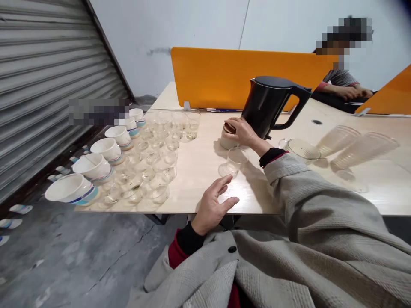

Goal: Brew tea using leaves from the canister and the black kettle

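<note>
My hands at the table with the little jar

My right hand point(240, 131) is wrapped over a small jar point(227, 137), right beside the black kettle point(268, 105), holding it steady. My left hand point(214, 204) rests open and empty on the table point(199, 171) edge, near a clear cup point(233, 161). My hands are apart.

Small pale jar point(227, 139), brown lid, upright on light wood table point(199, 171), just left of black kettle point(268, 107); gripped from above by right hand point(239, 131). Clear plastic cup point(233, 162), upright, looks empty, just in front of jar, near table's front edge. Left hand point(213, 203) spread flat at table edge, near cup, not touching.
</note>
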{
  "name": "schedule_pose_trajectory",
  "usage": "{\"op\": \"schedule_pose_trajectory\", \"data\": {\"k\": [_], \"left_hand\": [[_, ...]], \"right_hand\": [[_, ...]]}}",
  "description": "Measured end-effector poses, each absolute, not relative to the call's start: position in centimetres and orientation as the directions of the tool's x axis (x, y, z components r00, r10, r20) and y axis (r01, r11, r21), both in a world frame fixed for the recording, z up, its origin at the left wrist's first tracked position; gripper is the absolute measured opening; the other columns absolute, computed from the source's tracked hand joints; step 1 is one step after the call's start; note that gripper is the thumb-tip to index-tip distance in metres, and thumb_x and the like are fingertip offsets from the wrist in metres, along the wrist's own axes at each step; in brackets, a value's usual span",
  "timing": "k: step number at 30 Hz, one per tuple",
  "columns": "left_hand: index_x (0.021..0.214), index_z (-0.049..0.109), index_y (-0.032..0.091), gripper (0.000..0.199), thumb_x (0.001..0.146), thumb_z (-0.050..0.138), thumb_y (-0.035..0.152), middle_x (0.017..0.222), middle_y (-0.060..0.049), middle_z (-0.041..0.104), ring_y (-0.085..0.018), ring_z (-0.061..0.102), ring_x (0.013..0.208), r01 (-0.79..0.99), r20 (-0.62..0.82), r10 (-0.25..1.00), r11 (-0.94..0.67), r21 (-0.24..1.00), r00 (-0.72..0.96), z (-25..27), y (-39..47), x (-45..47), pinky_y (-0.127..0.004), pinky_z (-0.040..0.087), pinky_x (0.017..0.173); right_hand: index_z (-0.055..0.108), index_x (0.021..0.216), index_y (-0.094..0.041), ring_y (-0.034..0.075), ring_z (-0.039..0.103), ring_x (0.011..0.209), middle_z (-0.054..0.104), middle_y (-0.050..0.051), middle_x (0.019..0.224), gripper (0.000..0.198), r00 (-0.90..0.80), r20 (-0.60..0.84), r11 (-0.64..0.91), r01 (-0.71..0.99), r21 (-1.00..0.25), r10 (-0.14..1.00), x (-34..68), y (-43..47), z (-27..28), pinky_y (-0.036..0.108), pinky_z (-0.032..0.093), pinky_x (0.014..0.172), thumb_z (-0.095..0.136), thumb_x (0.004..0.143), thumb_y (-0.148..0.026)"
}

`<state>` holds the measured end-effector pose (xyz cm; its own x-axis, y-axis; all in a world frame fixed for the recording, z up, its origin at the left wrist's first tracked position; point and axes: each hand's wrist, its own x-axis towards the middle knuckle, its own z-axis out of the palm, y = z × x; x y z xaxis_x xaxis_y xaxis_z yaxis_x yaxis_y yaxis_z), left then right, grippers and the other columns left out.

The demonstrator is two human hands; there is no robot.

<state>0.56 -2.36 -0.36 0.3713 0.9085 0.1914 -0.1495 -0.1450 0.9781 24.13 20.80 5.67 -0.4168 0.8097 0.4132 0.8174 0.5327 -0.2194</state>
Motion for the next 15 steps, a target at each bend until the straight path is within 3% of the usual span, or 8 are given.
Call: {"op": "schedule_pose_trajectory", "data": {"k": [6, 10, 13, 15], "left_hand": [[0.143, 0.067, 0.028, 0.056, 0.091, 0.082, 0.043, 0.153, -0.012, 0.065, -0.031, 0.059, 0.146, -0.132, 0.184, 0.912, -0.145, 0.981, 0.368, -0.5, -2.3, 0.6, -0.056, 0.045, 0.128], [0.144, 0.065, 0.028, 0.057, 0.092, 0.081, 0.045, 0.156, -0.012, 0.062, -0.031, 0.057, 0.149, -0.156, 0.173, 0.922, -0.126, 0.980, 0.346, -0.5, -2.3, 0.5, -0.056, 0.043, 0.129], [0.148, 0.061, 0.028, 0.062, 0.093, 0.080, 0.048, 0.160, -0.013, 0.059, -0.033, 0.053, 0.153, -0.162, 0.141, 0.940, -0.093, 0.982, 0.312, -0.5, -1.9, 0.5, -0.056, 0.045, 0.127], [0.150, 0.058, 0.027, 0.066, 0.092, 0.080, 0.050, 0.164, -0.015, 0.055, -0.035, 0.050, 0.156, -0.152, 0.114, 0.950, -0.072, 0.986, 0.292, -0.5, -1.1, 0.8, -0.057, 0.048, 0.125]], "right_hand": [[0.064, 0.151, -0.016, 0.039, 0.050, 0.148, 0.057, 0.019, 0.159, 0.079, -0.428, 0.386, 0.553, 0.770, -0.318, 0.817, 24.3, 21.4, 6.0, 0.059, 0.036, 0.127, 0.069, 0.092, -0.067], [0.064, 0.152, -0.019, 0.037, 0.042, 0.158, 0.053, 0.016, 0.166, 0.081, -0.224, 0.495, 0.477, 0.740, -0.474, 0.840, 25.4, 18.9, 6.7, 0.059, 0.031, 0.132, 0.054, 0.097, -0.078], [0.068, 0.146, -0.024, 0.032, 0.061, 0.142, 0.068, 0.013, 0.149, 0.077, -0.037, 0.490, 0.403, 0.625, -0.669, 0.871, 26.0, 14.8, 6.9, 0.055, 0.048, 0.121, 0.038, 0.103, -0.081], [0.068, 0.145, -0.022, 0.030, 0.072, 0.124, 0.076, 0.013, 0.134, 0.077, -0.034, 0.425, 0.373, 0.543, -0.752, 0.905, 25.9, 11.6, 6.6, 0.051, 0.060, 0.106, 0.038, 0.104, -0.081]]}}
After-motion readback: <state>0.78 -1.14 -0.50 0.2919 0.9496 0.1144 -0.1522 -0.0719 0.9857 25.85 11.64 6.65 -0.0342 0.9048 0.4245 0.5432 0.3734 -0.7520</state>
